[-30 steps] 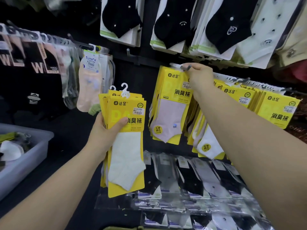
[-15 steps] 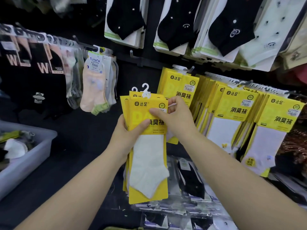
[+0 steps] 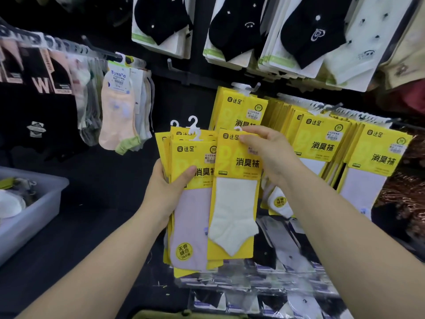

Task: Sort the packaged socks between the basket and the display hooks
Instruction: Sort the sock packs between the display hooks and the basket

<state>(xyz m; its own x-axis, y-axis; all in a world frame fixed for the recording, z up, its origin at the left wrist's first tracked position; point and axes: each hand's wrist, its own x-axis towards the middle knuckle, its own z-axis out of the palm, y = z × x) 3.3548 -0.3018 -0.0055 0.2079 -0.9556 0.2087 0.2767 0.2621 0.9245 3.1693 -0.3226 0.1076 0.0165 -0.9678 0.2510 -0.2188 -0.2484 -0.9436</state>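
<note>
The left hand (image 3: pixel 165 192) is gripping a fanned stack of yellow packs (image 3: pixel 190 226). Its thumb is pressing flat across the front card and the other fingers are wrapping behind, out of sight. The right hand (image 3: pixel 269 155) is pinching the top edge of the white-sock pack (image 3: pixel 234 215), fingertips curling over the card by its hanger. That pack is lying against the stack's right side, below the display hook (image 3: pixel 255 87) carrying matching packs. The basket (image 3: pixel 39 215) is sitting well apart, at the left edge of the view.

The stack is splaying in a one-handed hold, so rear packs could be slipping loose and dropping. The white hangers (image 3: pixel 193 122) are crowding together — one could be catching its neighbour as the pinched pack comes away, dragging a second pack along. The hook's tip is poking out just past its load, so the small hanger could be missing it.
</note>
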